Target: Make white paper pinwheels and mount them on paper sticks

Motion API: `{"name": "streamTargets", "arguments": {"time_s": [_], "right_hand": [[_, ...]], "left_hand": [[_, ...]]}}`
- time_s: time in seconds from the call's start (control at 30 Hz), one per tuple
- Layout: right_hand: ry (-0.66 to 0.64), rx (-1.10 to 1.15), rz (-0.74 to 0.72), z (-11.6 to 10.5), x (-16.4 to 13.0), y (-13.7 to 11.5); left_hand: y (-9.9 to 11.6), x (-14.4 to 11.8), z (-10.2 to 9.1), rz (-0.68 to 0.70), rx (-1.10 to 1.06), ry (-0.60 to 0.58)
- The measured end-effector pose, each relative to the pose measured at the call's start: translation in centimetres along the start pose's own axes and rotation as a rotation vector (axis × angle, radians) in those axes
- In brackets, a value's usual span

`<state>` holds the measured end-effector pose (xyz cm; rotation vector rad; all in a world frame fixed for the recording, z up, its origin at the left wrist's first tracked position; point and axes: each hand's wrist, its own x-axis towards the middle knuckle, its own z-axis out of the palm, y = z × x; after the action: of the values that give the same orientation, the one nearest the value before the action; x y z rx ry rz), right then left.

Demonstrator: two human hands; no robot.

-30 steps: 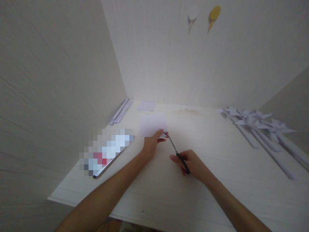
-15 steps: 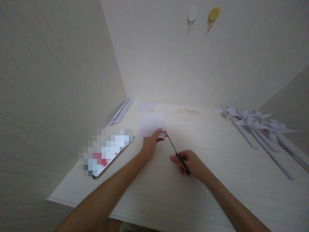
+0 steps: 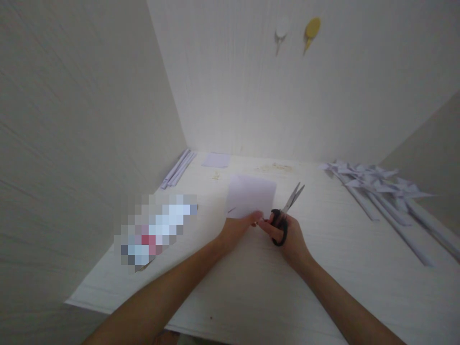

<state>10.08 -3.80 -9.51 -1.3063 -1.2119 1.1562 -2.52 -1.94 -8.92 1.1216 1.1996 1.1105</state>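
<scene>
Left hand [image 3: 240,226]: centre of the frame, closed on the lower edge of a pale paper sheet [image 3: 251,195], thumb and fingers pinching it; the fingertips run into the right hand's, so the exact grip is hard to make out.
Right hand [image 3: 287,235]: just right of the left hand, touching it, fingers through the black handles of the scissors [image 3: 285,213].
Scissors: blades slightly apart, pointing to the upper right, clear of the sheet's right edge; whether a blade tip touches the bench cannot be told.
Paper sheet: centre of the frame, just above the hands; a small dark mark or slit shows near its lower left corner, too small to read.
Bench [image 3: 323,268]: pale wood grain, filling the lower half of the frame; its near edge is cut off by the bottom of the frame on the right.
Blurred patch [image 3: 154,227]: left of centre, a flat object pixelated out; only a dark rim at its lower end shows.
Paper strips [image 3: 178,167]: narrow pieces along the left wall, at the bench's far corner.
Small sheet [image 3: 216,160]: flat at the back of the bench.
Folded paper shapes [image 3: 373,179]: a heap on long strips at the right; they run out of the frame.
Wall hooks [image 3: 312,28]: one yellow, one white, upper centre, soft in focus.
Forearms: both bare, entering from the bottom edge, elbows out of the frame.
</scene>
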Motion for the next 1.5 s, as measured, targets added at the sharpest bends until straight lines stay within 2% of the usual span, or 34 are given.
{"name": "streamTargets", "arguments": {"time_s": [0.1,0.2,0.3,0.47,0.63,0.77,0.83,1.0,1.17,1.27,1.4,1.5], "right_hand": [[0.041,-0.003,-0.026,-0.1,0.1,0.2],[0.079,0.009,-0.033,-0.3,0.3,0.3],[0.118,0.004,-0.019,-0.5,0.5,0.4],[0.211,0.047,-0.066,-0.9,0.9,0.6],[0.373,0.196,-0.153,-1.2,1.1,0.6],[0.455,0.271,-0.175,-1.2,1.2,0.3],[0.450,0.278,-0.171,-1.1,1.3,0.2],[0.415,0.210,-0.179,-0.8,1.0,0.0],[0.158,0.012,-0.136,-0.2,0.3,-0.2],[0.094,-0.041,-0.124,0.0,0.1,-0.1],[0.097,-0.029,-0.130,-0.1,0.1,0.0],[0.085,-0.007,-0.116,-0.2,0.2,0.0]], "left_hand": [[-0.1,-0.1,0.1,0.060,-0.012,0.000],[-0.6,0.7,-0.2,0.003,-0.130,0.051],[-0.9,1.9,-0.8,0.027,-0.285,0.009],[-1.2,2.7,-1.4,0.025,-0.355,-0.006],[-1.2,2.1,-1.2,-0.004,-0.265,-0.116],[-0.9,1.5,-0.8,-0.023,-0.100,-0.142],[-0.8,1.3,-0.6,-0.035,-0.058,-0.135],[-0.9,0.9,-0.3,-0.005,-0.131,-0.061],[-0.9,1.1,-0.2,0.055,-0.090,0.038],[-0.9,1.1,-0.1,0.098,-0.098,0.016],[-1.1,1.1,0.0,0.108,-0.114,-0.039],[-0.9,1.0,0.0,0.100,-0.085,-0.022]]}}
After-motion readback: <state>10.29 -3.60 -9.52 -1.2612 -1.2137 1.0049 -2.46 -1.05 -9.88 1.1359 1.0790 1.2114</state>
